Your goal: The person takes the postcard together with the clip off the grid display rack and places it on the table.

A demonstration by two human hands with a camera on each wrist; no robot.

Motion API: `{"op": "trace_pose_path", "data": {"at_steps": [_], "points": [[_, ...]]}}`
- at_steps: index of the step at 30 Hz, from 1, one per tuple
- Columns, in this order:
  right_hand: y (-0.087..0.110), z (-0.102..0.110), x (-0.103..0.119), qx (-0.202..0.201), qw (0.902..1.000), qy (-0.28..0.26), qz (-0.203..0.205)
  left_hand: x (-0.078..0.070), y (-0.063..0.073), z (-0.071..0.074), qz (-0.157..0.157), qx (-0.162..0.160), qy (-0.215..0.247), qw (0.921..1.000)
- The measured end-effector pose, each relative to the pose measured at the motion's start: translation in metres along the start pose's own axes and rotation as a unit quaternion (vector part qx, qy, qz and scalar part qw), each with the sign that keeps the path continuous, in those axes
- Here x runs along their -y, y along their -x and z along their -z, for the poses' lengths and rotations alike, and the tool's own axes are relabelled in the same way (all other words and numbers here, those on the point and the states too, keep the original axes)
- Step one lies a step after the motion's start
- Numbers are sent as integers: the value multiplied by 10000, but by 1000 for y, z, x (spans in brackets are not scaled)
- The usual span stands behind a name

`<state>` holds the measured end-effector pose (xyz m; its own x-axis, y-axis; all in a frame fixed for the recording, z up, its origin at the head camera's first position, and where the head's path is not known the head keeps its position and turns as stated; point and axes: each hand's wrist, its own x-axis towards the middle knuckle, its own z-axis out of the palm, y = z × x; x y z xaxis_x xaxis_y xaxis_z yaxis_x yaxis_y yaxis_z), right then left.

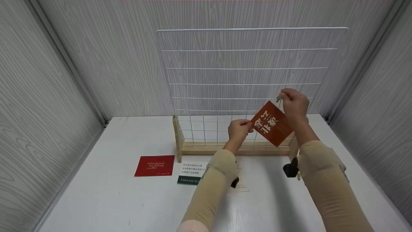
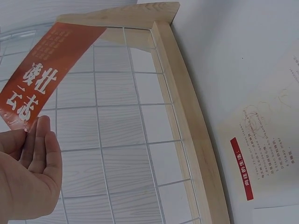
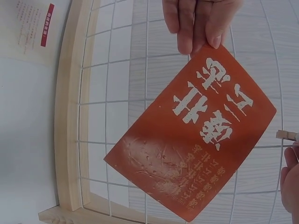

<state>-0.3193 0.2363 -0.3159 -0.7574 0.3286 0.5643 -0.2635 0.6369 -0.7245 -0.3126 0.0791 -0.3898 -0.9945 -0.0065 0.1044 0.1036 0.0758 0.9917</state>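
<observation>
An orange-red card [image 1: 272, 124] with white Chinese characters hangs tilted, corner up, in front of the white wire grid [image 1: 217, 120]. My left hand [image 1: 238, 130] pinches its left corner between thumb and fingers, as the left wrist view also shows. Up by the card's top corner, my right hand [image 1: 295, 104] pinches a small wooden clip [image 3: 284, 135] close to the grid wires. In the right wrist view the clip's end pokes out past the fingertips, apart from the card's edge, and most of that hand is cut off.
The grid stands upright in a wooden base [image 1: 199, 149] near the back wall. On the white table [image 1: 106, 193] lie a red card [image 1: 155, 166] and a white-and-green card [image 1: 190, 172], partly behind my left forearm. A pale card with a red label [image 2: 241, 168] lies beside the base.
</observation>
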Motion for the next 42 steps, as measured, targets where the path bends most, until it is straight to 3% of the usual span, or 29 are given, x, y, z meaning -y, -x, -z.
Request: {"op": "trace_pose_path", "data": {"at_steps": [5,14,42], "points": [[1,1,-3,-219,9997,-111,-56,1,2,-1,-1,2,2,10000],[-4,6,2,-485,9980,-109,389,1,1,-1,82,-15,-106,9999],[-8,48,-11,-272,9980,513,252,-1,0,5,113,48,-131,9998]]}}
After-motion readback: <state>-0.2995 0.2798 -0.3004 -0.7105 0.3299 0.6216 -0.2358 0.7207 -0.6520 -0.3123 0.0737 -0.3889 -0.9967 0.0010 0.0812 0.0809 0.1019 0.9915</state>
